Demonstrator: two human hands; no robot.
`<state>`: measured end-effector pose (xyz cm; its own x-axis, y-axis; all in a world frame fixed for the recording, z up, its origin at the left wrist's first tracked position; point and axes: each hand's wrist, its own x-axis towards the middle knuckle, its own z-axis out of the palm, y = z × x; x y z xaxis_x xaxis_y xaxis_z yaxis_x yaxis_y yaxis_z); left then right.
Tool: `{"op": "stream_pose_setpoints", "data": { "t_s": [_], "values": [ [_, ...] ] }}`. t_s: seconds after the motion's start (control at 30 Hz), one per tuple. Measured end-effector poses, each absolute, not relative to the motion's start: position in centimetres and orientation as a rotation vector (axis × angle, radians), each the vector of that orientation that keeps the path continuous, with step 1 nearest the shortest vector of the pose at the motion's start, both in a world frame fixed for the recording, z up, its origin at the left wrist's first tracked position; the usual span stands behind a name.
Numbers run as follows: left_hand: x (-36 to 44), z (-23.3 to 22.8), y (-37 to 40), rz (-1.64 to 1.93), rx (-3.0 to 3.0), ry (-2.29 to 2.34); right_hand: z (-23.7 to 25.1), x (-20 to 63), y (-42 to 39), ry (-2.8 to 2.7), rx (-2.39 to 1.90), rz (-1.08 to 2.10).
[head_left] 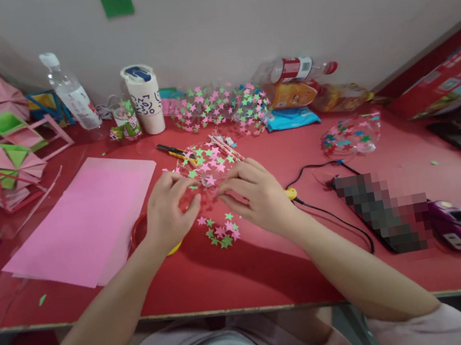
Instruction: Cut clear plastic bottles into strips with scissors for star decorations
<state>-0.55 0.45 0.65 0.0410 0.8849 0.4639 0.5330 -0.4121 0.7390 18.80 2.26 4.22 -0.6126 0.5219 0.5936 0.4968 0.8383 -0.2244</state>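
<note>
A clear, see-through piece dotted with pink and green stars (209, 161) rests on the red table just beyond my fingertips. My left hand (170, 210) is at its near left side, thumb and index finger apart with a gap between them. From the right, my right hand (256, 194) reaches in with fingers bent and drawn together near the piece's near end. Whatever is between those fingertips is too small and blurred to make out. Below the gap between my hands lies a small pile of loose pink and green paper stars (222, 231).
Pink paper sheets (87, 221) lie left, beside a red roll (137, 231). Behind are a box cutter (171, 152), a white tumbler (146, 101), a water bottle (73, 96) and more star-covered clear pieces (219, 106). A black cable (336, 216) and a pixelated dark device (375, 212) lie right.
</note>
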Motion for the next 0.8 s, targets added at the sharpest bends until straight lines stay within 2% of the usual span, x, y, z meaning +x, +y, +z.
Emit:
{"op": "stream_pose_setpoints", "data": {
  "t_s": [0.1,0.2,0.8],
  "values": [
    [-0.8,0.0,1.1,1.334,2.350,1.533,3.7,18.1,2.3,-2.376,-0.821,-0.064],
    [-0.8,-0.8,1.6,1.271,2.483,1.535,3.1,17.7,2.1,-2.352,-0.874,-0.119],
    [0.9,-1.2,1.2,1.197,2.366,1.544,1.4,18.1,1.7,-2.282,-0.948,-0.155]
  ]
}}
